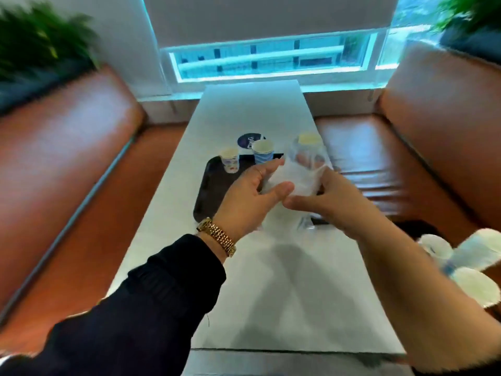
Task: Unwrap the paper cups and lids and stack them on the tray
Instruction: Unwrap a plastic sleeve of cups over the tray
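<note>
Both hands hold a stack of paper cups in clear plastic wrap [305, 164] above the white table. My left hand [253, 198] has thumb and fingers curled on the loose wrap at the near end. My right hand [329, 200] grips the same end from the right. A dark tray [214, 191] lies beyond my left hand, and on it stand a small patterned cup [230, 160] and a blue cup [263, 151]. The frame is blurred by motion.
A dark round lid or disc [248, 141] lies behind the tray. More wrapped cups [466, 263] lie at the right on the brown bench seat [360, 150]. Benches flank the narrow white table [271, 294]; a window is at the far end.
</note>
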Tool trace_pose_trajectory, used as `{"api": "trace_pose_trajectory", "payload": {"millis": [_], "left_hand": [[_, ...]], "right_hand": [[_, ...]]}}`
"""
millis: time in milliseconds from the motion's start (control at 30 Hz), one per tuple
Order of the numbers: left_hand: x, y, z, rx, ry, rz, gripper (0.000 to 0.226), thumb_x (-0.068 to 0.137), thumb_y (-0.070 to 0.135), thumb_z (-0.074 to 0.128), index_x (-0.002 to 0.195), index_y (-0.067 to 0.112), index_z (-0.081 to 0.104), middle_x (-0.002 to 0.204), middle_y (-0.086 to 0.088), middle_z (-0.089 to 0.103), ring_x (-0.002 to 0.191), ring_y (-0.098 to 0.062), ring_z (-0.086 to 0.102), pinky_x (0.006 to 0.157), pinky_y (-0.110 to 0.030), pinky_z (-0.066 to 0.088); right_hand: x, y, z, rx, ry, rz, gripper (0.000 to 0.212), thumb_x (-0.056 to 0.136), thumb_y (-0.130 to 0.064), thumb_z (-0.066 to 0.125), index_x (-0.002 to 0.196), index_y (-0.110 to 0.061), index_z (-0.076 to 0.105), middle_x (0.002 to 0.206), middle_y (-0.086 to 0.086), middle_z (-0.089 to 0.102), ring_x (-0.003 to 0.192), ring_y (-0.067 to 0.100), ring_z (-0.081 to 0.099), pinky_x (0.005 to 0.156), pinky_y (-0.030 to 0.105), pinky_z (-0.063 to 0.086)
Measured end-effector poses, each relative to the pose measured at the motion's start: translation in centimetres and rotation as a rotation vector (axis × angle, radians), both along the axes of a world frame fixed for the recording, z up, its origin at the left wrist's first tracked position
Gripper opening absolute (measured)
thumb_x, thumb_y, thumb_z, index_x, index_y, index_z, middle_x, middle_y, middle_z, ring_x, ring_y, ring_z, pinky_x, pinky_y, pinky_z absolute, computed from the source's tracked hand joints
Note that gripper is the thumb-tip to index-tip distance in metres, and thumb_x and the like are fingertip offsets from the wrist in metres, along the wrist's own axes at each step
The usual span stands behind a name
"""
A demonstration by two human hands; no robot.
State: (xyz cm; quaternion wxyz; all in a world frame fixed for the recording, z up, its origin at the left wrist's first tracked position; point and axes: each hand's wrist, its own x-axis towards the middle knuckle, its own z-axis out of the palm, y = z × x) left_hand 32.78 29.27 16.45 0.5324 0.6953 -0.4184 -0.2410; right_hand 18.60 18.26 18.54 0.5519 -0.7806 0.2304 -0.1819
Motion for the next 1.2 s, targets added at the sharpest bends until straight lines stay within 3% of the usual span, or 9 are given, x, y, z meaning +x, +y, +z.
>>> {"api": "trace_pose_trajectory", "payload": {"millis": [167, 267, 400, 533, 633, 700, 933, 1100, 1200], "left_hand": [[8.3, 7.3, 0.5, 0.030, -0.081, 0.151, 0.054, 0.081, 0.042, 0.072, 0.131, 0.028, 0.058, 0.130, 0.003, 0.060, 0.118, -0.014, 0.058, 0.103, -0.040, 0.047], [13.0, 9.6, 0.3, 0.038, -0.131, 0.220, 0.050, 0.084, 0.037, 0.070, 0.131, 0.024, 0.058, 0.128, -0.002, 0.061, 0.116, -0.018, 0.058, 0.104, -0.041, 0.045], [19.0, 9.9, -0.7, 0.048, -0.112, 0.266, 0.055, 0.083, 0.038, 0.069, 0.134, 0.020, 0.056, 0.133, 0.001, 0.058, 0.120, -0.016, 0.056, 0.106, -0.043, 0.044], [24.4, 8.5, -1.7, 0.058, -0.025, 0.323, 0.073, 0.068, 0.058, 0.066, 0.133, 0.027, 0.056, 0.131, 0.003, 0.062, 0.120, -0.015, 0.058, 0.105, -0.044, 0.045], [28.2, 7.0, -2.5, 0.080, 0.004, 0.326, 0.069, 0.070, 0.057, 0.066, 0.131, 0.028, 0.058, 0.125, 0.005, 0.065, 0.116, -0.014, 0.061, 0.104, -0.044, 0.047], [30.7, 5.5, -3.2, 0.084, 0.032, 0.337, 0.069, 0.068, 0.057, 0.067, 0.130, 0.027, 0.059, 0.121, 0.004, 0.067, 0.113, -0.015, 0.062, 0.102, -0.044, 0.048], [36.2, 1.5, -6.7, 0.136, 0.083, 0.336, 0.070, 0.064, 0.060, 0.063, 0.126, 0.027, 0.061, 0.120, 0.000, 0.067, 0.110, -0.018, 0.063, 0.099, -0.045, 0.050], [36.4, 1.0, -8.8, 0.099, 0.063, 0.336, 0.068, 0.071, 0.063, 0.060, 0.132, 0.034, 0.055, 0.134, 0.003, 0.057, 0.123, -0.015, 0.053, 0.107, -0.042, 0.043], [36.6, 1.0, -8.9, 0.088, 0.091, 0.330, 0.070, 0.068, 0.071, 0.066, 0.132, 0.047, 0.051, 0.138, 0.005, 0.054, 0.127, -0.015, 0.051, 0.108, -0.044, 0.042]], "right_hand": [[10.1, 6.8, -0.4, -0.022, -0.009, 0.014, 0.044, 0.073, -0.017, 0.085, 0.098, -0.040, 0.058, 0.108, -0.009, 0.069, 0.105, 0.013, 0.065, 0.101, 0.041, 0.050], [15.6, 8.9, -0.6, -0.052, 0.008, 0.021, 0.045, 0.075, -0.022, 0.084, 0.112, -0.030, 0.058, 0.115, -0.004, 0.067, 0.108, 0.014, 0.063, 0.100, 0.036, 0.050], [22.0, 9.4, -1.1, -0.100, 0.053, 0.019, 0.059, 0.076, -0.034, 0.082, 0.129, -0.023, 0.058, 0.124, 0.001, 0.064, 0.111, 0.020, 0.061, 0.098, 0.037, 0.050], [27.9, 8.6, -1.7, -0.167, 0.055, 0.016, 0.060, 0.070, -0.041, 0.083, 0.123, -0.023, 0.062, 0.119, 0.005, 0.067, 0.106, 0.022, 0.065, 0.097, 0.043, 0.052], [32.1, 6.8, -2.8, -0.208, 0.058, 0.018, 0.070, 0.059, -0.051, 0.077, 0.121, -0.021, 0.065, 0.115, 0.008, 0.069, 0.104, 0.024, 0.066, 0.095, 0.046, 0.053], [34.6, 5.8, -2.9, -0.256, 0.097, 0.038, 0.066, 0.067, -0.046, 0.078, 0.123, -0.015, 0.064, 0.117, 0.011, 0.068, 0.109, 0.027, 0.064, 0.098, 0.047, 0.050], [39.5, 1.9, -5.1, -0.387, 0.251, 0.133, 0.054, 0.090, -0.031, 0.069, 0.138, -0.012, 0.051, 0.137, 0.008, 0.055, 0.130, 0.024, 0.047, 0.112, 0.033, 0.034], [40.4, 1.1, -8.2, -0.295, 0.265, 0.083, 0.067, 0.082, -0.033, 0.077, 0.142, -0.026, 0.048, 0.136, 0.000, 0.049, 0.110, 0.010, 0.050, 0.090, 0.019, 0.035], [40.2, 1.1, -8.5, -0.284, 0.245, 0.081, 0.081, 0.079, -0.034, 0.080, 0.148, -0.024, 0.037, 0.142, 0.002, 0.047, 0.126, 0.019, 0.049, 0.102, 0.025, 0.037]]}}
